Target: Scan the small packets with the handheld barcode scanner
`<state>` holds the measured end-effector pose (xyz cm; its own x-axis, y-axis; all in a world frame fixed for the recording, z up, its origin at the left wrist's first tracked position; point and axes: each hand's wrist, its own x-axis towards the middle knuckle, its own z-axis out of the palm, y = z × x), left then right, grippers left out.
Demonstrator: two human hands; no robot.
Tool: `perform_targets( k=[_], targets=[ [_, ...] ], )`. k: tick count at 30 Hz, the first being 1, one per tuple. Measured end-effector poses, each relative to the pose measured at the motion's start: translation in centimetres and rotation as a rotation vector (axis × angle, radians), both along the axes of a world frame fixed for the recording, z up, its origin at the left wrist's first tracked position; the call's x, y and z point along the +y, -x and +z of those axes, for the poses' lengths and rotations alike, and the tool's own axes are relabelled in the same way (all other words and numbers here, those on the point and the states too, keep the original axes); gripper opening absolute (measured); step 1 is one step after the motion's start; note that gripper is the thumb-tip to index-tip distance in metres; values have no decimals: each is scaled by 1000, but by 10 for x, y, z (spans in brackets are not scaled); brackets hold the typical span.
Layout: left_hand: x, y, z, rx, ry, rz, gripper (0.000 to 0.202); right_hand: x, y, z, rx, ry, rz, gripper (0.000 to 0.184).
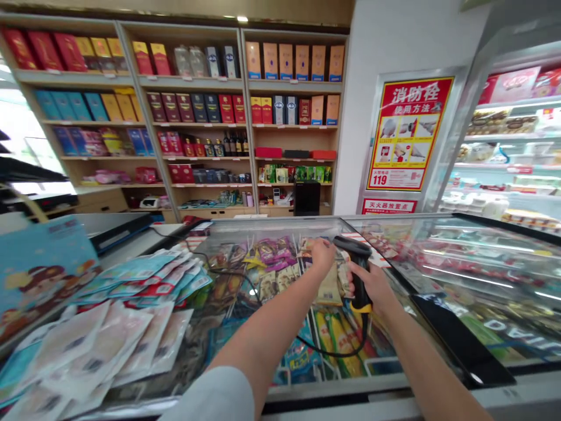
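My right hand [376, 285] is wrapped round the handle of a black barcode scanner [356, 248], whose head points left over the glass-topped freezer [307, 222]. The scanner's cable [339, 354] loops below it from a yellow-banded grip end. Just left of the scanner head, my left hand [322, 258] is closed, its fingers curled in; what they hold, if anything, is hidden. Under both hands, colourful frozen packets show through the glass, among them purple ones [274, 250] and corn packs [342, 339].
On the left of the freezer lie piles of flat white packets [92, 351] and blue-and-red packets [149, 272]. A blue cartoon-printed box [44, 275] stands beside them. Shelves of boxed goods [197, 108] line the back wall. At right are a black panel [460, 339] and a refrigerated display [512, 152].
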<state>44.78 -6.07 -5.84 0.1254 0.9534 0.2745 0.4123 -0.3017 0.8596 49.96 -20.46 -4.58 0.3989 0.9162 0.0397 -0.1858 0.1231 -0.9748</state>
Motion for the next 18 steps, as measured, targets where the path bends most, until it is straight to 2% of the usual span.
perform_targets(
  k=[3, 7, 10, 12, 14, 18],
  targets=[
    [2, 51, 9, -8, -57, 45, 9, 7, 24, 0, -1, -6, 51, 41],
    [-1, 139, 23, 15, -120, 100, 11, 19, 69, 0, -54, 26, 179, 37],
    [-9, 218, 31, 63, -206, 123, 14, 29, 106, 0, -82, 43, 304, 37],
    [-16, 275, 34, 168, -255, 166, 15, 36, 129, -1, -111, 53, 380, 35],
    [-23, 333, 36, 320, -210, 229, 16, 43, 152, -3, -155, 63, 449, 33],
    [-40, 441, 39, 583, -82, 499, 11, 55, 196, -4, -194, 69, 547, 34]
  ],
)
